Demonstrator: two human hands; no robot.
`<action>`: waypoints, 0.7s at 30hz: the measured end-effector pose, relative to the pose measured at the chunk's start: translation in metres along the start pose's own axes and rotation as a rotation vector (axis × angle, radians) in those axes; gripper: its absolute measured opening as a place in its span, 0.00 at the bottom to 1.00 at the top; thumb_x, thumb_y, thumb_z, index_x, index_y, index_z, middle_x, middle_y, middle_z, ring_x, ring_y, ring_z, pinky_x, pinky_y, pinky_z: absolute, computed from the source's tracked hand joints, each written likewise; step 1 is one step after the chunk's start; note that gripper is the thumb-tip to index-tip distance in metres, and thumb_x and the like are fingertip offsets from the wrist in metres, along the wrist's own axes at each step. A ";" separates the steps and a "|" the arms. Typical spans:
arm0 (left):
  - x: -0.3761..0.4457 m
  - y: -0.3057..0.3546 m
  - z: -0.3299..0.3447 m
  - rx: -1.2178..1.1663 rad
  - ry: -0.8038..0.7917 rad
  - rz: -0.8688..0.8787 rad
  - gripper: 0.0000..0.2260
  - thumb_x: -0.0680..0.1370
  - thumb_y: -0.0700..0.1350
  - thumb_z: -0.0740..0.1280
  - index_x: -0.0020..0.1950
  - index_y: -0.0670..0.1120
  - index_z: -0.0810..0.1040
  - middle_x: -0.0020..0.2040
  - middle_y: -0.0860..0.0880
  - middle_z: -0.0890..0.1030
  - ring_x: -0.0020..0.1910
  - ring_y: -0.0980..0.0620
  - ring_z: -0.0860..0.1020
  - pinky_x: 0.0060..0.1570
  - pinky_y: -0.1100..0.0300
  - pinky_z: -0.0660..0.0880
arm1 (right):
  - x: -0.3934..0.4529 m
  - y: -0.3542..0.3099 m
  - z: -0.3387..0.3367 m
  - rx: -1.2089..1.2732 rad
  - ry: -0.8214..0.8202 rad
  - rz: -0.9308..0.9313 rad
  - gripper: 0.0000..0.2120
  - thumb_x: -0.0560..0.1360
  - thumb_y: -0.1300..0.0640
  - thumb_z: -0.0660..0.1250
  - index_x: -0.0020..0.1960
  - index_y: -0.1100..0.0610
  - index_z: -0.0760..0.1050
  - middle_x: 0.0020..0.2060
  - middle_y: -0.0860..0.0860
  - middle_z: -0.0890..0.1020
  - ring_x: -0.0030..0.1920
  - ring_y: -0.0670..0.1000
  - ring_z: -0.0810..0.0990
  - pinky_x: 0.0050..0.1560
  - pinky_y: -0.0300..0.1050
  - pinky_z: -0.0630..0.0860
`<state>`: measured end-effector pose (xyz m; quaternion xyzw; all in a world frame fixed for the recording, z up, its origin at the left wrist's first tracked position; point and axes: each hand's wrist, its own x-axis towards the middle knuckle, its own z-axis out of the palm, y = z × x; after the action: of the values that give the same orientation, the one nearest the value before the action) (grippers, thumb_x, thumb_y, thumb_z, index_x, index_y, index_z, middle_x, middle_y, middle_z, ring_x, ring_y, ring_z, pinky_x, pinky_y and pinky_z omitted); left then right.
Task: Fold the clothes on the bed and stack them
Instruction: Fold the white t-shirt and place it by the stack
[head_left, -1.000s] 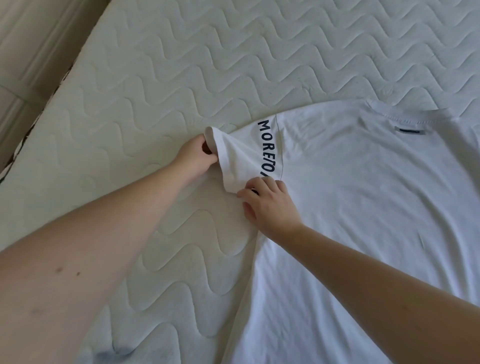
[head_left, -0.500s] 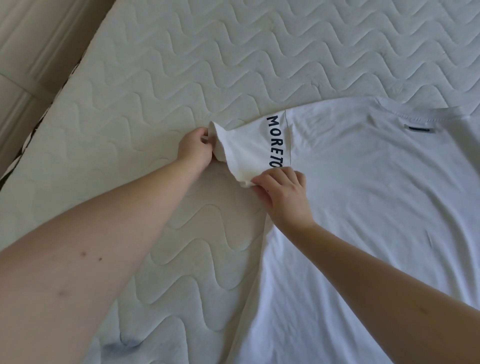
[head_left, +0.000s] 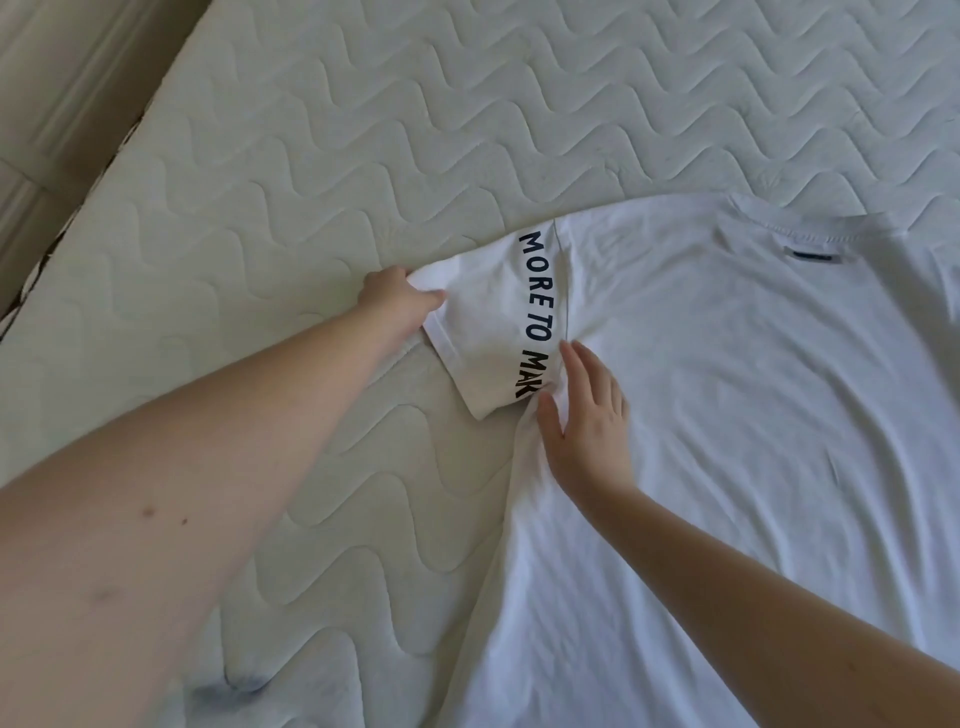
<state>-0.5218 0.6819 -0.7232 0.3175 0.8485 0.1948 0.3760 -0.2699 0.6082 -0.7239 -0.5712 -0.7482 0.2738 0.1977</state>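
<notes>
Right hand (head_left: 584, 415) has flattened; sleeve (head_left: 483, 332) apparently spread.

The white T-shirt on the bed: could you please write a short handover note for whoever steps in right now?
Left hand: shut on the sleeve at its cuff corner, holding it out flat.
Right hand: open, palm flat on the T-shirt beside the sleeve seam.
T-shirt lies spread on the mattress, collar at the far side, sleeve lettering facing up.
Done: laid out, this sleeve straightened.
Left: every fold, then stacking. No folded pile is in view.
</notes>
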 end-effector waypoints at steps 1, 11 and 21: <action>0.000 0.000 0.000 0.040 0.005 0.023 0.25 0.73 0.56 0.71 0.64 0.43 0.75 0.61 0.44 0.77 0.56 0.43 0.78 0.57 0.51 0.76 | 0.000 -0.002 -0.002 0.084 -0.063 0.130 0.25 0.83 0.52 0.57 0.78 0.54 0.59 0.75 0.50 0.64 0.75 0.49 0.60 0.73 0.40 0.52; -0.021 0.046 -0.004 -0.271 0.252 0.244 0.09 0.82 0.49 0.59 0.60 0.48 0.70 0.54 0.50 0.76 0.51 0.45 0.78 0.51 0.45 0.79 | 0.040 -0.021 0.022 0.053 -0.503 0.106 0.27 0.85 0.48 0.48 0.80 0.50 0.43 0.80 0.48 0.41 0.78 0.47 0.36 0.76 0.46 0.36; -0.049 0.046 0.027 -0.094 -0.072 0.177 0.18 0.81 0.51 0.63 0.67 0.44 0.74 0.61 0.47 0.79 0.59 0.46 0.76 0.55 0.57 0.71 | 0.050 0.000 -0.025 1.253 -0.078 0.714 0.22 0.84 0.51 0.54 0.77 0.51 0.60 0.73 0.47 0.68 0.70 0.46 0.68 0.70 0.47 0.66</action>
<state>-0.4576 0.6845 -0.6893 0.3799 0.7928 0.2554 0.4022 -0.2684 0.6609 -0.7053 -0.5498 -0.2248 0.7195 0.3598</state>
